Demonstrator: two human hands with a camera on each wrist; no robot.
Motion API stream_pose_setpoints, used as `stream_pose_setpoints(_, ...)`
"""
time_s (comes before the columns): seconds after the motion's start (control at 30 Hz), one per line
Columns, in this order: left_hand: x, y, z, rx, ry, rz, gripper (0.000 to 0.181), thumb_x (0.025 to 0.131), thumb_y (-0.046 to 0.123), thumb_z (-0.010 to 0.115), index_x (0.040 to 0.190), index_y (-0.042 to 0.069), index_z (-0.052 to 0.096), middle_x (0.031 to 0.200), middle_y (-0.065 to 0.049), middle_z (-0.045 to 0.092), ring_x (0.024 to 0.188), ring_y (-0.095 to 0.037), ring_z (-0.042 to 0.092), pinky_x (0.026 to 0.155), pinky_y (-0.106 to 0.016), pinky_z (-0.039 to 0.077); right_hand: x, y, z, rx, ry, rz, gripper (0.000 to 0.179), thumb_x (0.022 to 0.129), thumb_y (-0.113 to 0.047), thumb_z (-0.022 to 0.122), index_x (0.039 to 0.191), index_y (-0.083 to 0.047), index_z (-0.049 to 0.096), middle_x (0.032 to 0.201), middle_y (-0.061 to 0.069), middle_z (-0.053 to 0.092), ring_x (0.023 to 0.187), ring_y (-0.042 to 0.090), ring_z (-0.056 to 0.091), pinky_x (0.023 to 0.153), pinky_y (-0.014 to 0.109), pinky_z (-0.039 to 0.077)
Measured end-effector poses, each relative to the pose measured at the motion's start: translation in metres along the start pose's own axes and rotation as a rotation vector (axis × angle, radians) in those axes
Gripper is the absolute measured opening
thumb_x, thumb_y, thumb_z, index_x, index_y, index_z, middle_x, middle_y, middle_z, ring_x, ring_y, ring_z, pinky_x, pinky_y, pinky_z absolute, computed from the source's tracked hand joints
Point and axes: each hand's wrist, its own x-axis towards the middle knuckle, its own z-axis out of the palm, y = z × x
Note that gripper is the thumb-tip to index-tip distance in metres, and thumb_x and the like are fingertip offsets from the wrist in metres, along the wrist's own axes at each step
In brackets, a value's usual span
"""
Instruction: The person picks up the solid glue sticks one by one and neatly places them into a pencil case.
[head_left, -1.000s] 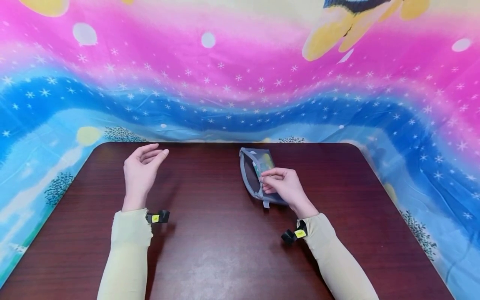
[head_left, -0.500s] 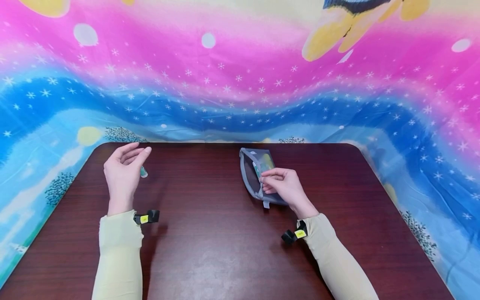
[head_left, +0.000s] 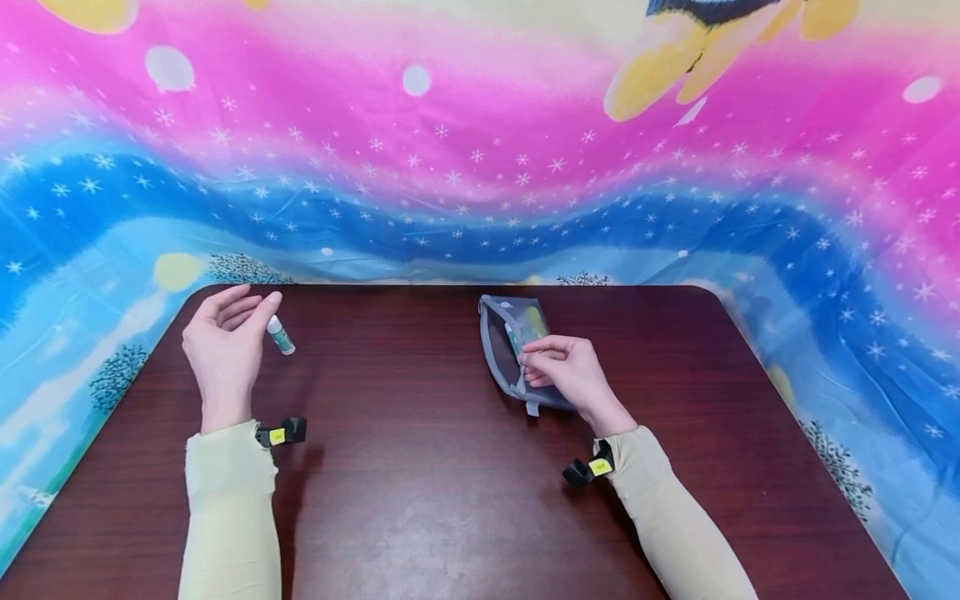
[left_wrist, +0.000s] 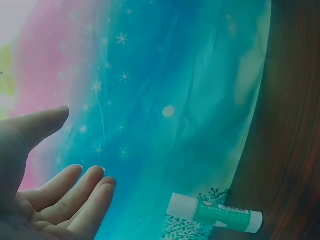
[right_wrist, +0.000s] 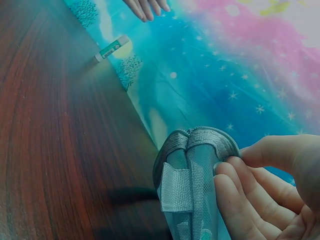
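Observation:
A small green glue stick (head_left: 281, 337) with white ends stands upright at the back left of the table. Just left of it is my left hand (head_left: 227, 346), its fingers relaxed; the left wrist view shows nothing between thumb and fingers, and the glue stick (left_wrist: 227, 217) apart from them. My right hand (head_left: 566, 371) pinches the zipped edge of a grey mesh pouch (right_wrist: 202, 170) between thumb and fingers. The pouch (head_left: 534, 306) gapes open toward the left, and something green and yellow shows through its mesh, partly hidden by the hand.
The dark red-brown wooden table (head_left: 420, 467) has rounded back corners. Behind and beside it hangs a colourful printed cloth (head_left: 480, 150). A black wrist camera (head_left: 285, 433) is strapped at the left sleeve, another wrist camera (head_left: 588, 468) at the right.
My left hand has moved left, and the glue stick, hidden at first, has come into view standing on the table. The right hand and the pouch have stayed in place.

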Motion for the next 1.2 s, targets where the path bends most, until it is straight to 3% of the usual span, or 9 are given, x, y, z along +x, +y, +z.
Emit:
stream_pose_setpoints(0.23,0.005,-0.007,-0.001,0.033,0.019,-0.01,0.058,0.082,0.049,0.083,0.132,0.022,0.069,0.123,-0.004,0.07,0.105,-0.007,0.066,0.086,-0.021,0.052,0.0,-0.002,0.001,-0.003,0.0,0.006,0.027,0.094,-0.006,0.072,0.115,0.011,0.07,0.101,0.029,0.071,0.07,0.021,0.072,0.068,0.037,0.062)
stream_pose_setpoints(0.47,0.012,-0.018,-0.002,0.009,0.021,-0.057,0.057,0.08,0.045,0.087,0.129,0.021,0.071,0.121,-0.004,0.072,0.102,-0.006,0.066,0.084,-0.018,0.051,0.002,-0.002,0.0,0.001,-0.002,-0.004,0.026,0.094,-0.005,0.072,0.114,0.012,0.07,0.104,0.034,0.069,0.07,0.021,0.072,0.068,0.036,0.062)
stream_pose_setpoints(0.77,0.017,-0.041,-0.001,0.046,-0.068,-0.179,0.066,0.08,0.047,0.086,0.136,0.019,0.065,0.126,-0.005,0.067,0.097,-0.004,0.064,0.088,-0.021,0.052,0.0,-0.003,0.001,-0.005,0.003,0.005,0.026,0.095,-0.006,0.072,0.114,0.011,0.07,0.103,0.031,0.07,0.07,0.021,0.072,0.069,0.036,0.062)
stream_pose_setpoints(1.0,0.019,-0.057,0.002,0.161,-0.136,-0.184,0.07,0.085,0.048,0.08,0.143,0.015,0.059,0.137,-0.01,0.063,0.112,-0.013,0.065,0.098,-0.03,0.05,-0.001,-0.002,0.0,-0.008,0.001,0.003,0.026,0.095,-0.006,0.072,0.114,0.012,0.07,0.103,0.032,0.07,0.07,0.021,0.072,0.069,0.037,0.062)
stream_pose_setpoints(1.2,0.024,-0.071,0.004,0.214,-0.186,-0.163,0.064,0.091,0.037,0.078,0.145,0.01,0.057,0.136,-0.013,0.063,0.12,-0.022,0.064,0.102,-0.036,0.049,-0.002,-0.001,0.0,-0.005,-0.001,0.001,0.028,0.094,-0.006,0.072,0.115,0.013,0.069,0.1,0.028,0.072,0.071,0.022,0.072,0.069,0.037,0.062)
